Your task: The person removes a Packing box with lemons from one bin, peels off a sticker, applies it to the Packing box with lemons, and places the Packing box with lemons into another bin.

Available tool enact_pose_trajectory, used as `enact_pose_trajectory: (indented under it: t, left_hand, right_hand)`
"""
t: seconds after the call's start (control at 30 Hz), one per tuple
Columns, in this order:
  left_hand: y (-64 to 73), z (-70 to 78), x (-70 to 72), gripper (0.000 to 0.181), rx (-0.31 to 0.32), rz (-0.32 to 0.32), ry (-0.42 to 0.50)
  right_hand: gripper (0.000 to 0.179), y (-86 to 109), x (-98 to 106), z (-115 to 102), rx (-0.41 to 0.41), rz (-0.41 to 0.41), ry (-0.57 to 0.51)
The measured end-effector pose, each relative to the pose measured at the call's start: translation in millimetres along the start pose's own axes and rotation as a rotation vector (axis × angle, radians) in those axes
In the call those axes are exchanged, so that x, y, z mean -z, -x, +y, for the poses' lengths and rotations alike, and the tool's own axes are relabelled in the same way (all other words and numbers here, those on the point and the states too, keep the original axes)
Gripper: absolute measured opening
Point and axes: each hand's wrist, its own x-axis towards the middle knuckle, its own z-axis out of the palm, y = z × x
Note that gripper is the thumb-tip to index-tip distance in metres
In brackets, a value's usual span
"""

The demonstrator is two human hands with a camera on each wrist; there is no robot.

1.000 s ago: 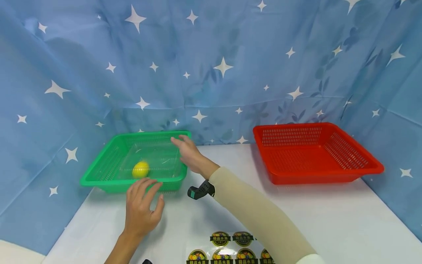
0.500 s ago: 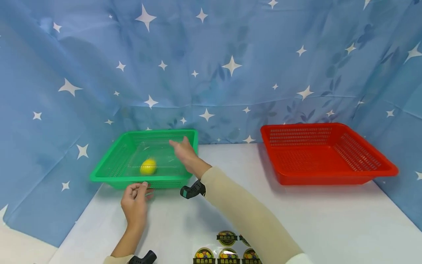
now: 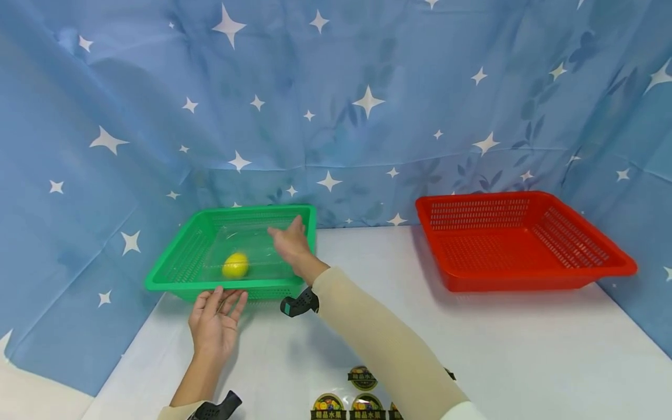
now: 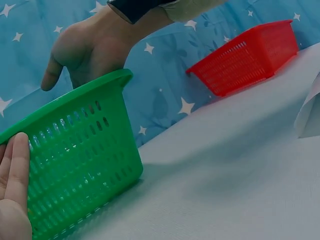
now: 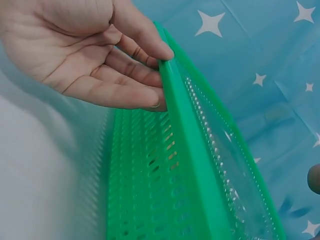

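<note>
A green plastic basket (image 3: 173, 286) stands at the back left, with a clear plastic box (image 3: 262, 251) and a round yellow fruit, lemon-like (image 3: 235, 266), inside. My left hand (image 3: 215, 326) grips the basket's front rim from below, palm up. In the right wrist view, this left hand (image 5: 95, 55) has its thumb on the rim and its fingers along the slotted outer wall. My right hand (image 3: 291, 245) reaches over the basket's right part, thumb and fingers apart. The left wrist view shows the right hand (image 4: 95, 52) above the rim, its lower fingers hidden behind the wall.
A red plastic basket (image 3: 446, 280) stands at the back right. Sheets of round black-and-gold fruit labels (image 3: 367, 408) lie at the front, partly covered by my right sleeve (image 3: 388, 344). A blue curtain with stars (image 3: 367, 116) hangs behind the white table (image 3: 499, 350).
My left hand has come from above the table to the basket's front rim and turned palm up. My right hand stays over the basket, with its fingers shifted slightly. The view has swung left.
</note>
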Motion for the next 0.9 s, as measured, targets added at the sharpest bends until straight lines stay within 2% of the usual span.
enact_pose_trajectory:
  t: [0.07, 0.23, 0.4, 0.57, 0.77, 0.9]
  left_hand:
    - [-0.4, 1.1, -0.6, 0.019, 0.004, 0.001, 0.022]
    - [-2.0, 1.2, -0.2, 0.019, 0.009, -0.017, 0.005]
    - [-1.6, 2.3, 2.6, 0.019, 0.028, -0.036, 0.01]
    - [-1.0, 4.6, 4.3, 0.02, 0.038, -0.065, 0.001]
    - [-1.0, 7.1, 4.8, 0.019, 0.03, -0.082, -0.01]
    - [-0.4, 6.3, 4.0, 0.018, 0.021, -0.075, -0.015]
  right_hand:
    - [0.088, -0.9, -2, 0, 0.011, 0.015, 0.012]
    - [0.088, -3.0, -5, 1, 0.024, 0.047, 0.031]
    - [0.09, -6.3, -8, 3, -0.01, 0.06, 0.029]
    - [0.094, -10.4, -8, 3, -0.066, 0.037, 0.013]
    - [0.087, -13.2, -12, 1, -0.141, 0.013, 0.136]
    - [0.076, -11.1, -14, -1, -0.129, 0.023, 0.248]
